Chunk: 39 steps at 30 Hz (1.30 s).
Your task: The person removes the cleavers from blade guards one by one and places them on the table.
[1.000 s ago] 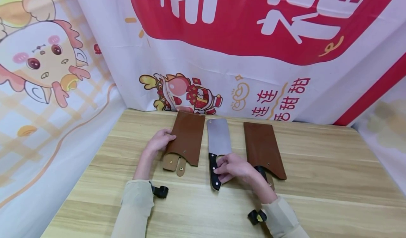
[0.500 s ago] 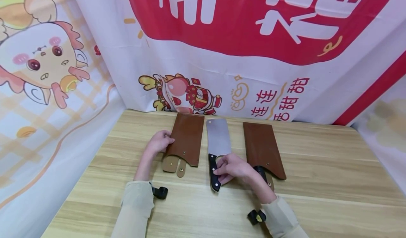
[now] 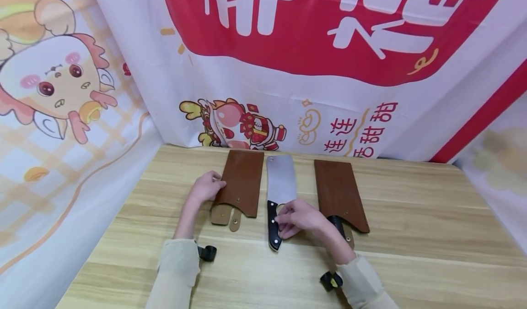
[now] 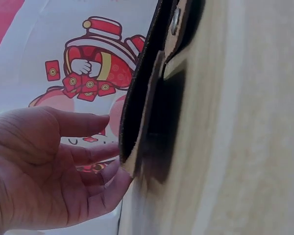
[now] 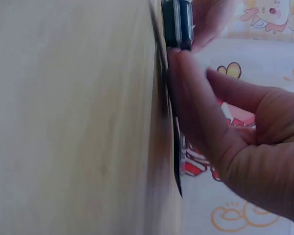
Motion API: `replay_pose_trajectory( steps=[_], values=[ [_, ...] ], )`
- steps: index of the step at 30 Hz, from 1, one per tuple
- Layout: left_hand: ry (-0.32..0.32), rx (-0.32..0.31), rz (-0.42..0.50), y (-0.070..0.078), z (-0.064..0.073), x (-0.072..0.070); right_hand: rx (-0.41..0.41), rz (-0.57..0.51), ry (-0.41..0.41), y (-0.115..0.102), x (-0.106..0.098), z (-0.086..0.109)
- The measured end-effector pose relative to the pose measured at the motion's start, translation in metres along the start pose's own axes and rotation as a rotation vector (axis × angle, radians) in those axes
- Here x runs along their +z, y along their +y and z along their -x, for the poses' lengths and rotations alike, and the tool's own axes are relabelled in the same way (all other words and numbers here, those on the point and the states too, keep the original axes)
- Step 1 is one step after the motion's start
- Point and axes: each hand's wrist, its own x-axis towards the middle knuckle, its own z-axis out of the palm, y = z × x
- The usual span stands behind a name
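Observation:
A brown leather sheath (image 3: 243,181) lies at the left. My left hand (image 3: 207,187) holds its left edge; the left wrist view shows the thumb above and fingers at the underside of the sheath's edge (image 4: 130,117), slightly off the table. Right of it lies a cleaver (image 3: 282,178), blade pointing away. My right hand (image 3: 302,218) grips its black riveted handle (image 3: 273,226), with the thumb over it and other fingers at its right side. In the right wrist view those fingers partly cover the handle (image 5: 177,24).
A second brown sheath (image 3: 339,190) lies to the right, with a black handle (image 3: 337,225) showing at its mouth beneath my right wrist. Wood-grain table (image 3: 411,254) runs in front. A printed cloth (image 3: 313,66) hangs along the back edge.
The left sheath has shifted slightly toward me, and its far end sits lower. The cleaver's handle has swung a little to the left under my right hand.

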Motion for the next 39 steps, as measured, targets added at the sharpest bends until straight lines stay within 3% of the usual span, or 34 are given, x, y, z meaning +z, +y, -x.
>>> replay_pose_trajectory(
  steps=[4, 11, 15, 22, 33, 39],
  values=[
    [0.002, 0.013, -0.016, 0.007, 0.003, 0.001, -0.055, -0.010, 0.019, -0.002, -0.012, 0.008],
    [0.041, 0.071, -0.138, 0.028, 0.007, 0.006, -0.080, -0.062, 0.107, -0.001, -0.040, 0.028],
    [0.035, 0.056, -0.142, 0.040, 0.008, 0.009, -0.085, -0.045, 0.142, 0.000, -0.054, 0.039],
    [0.036, 0.132, -0.130, 0.060, 0.008, 0.018, -0.090, -0.048, 0.214, 0.004, -0.076, 0.056],
    [0.045, 0.162, -0.079, 0.081, 0.006, 0.053, -0.061, -0.041, 0.239, 0.013, -0.095, 0.073],
    [0.012, 0.185, -0.024, 0.095, 0.005, 0.075, -0.062, -0.059, 0.244, 0.019, -0.104, 0.080]
  ],
)
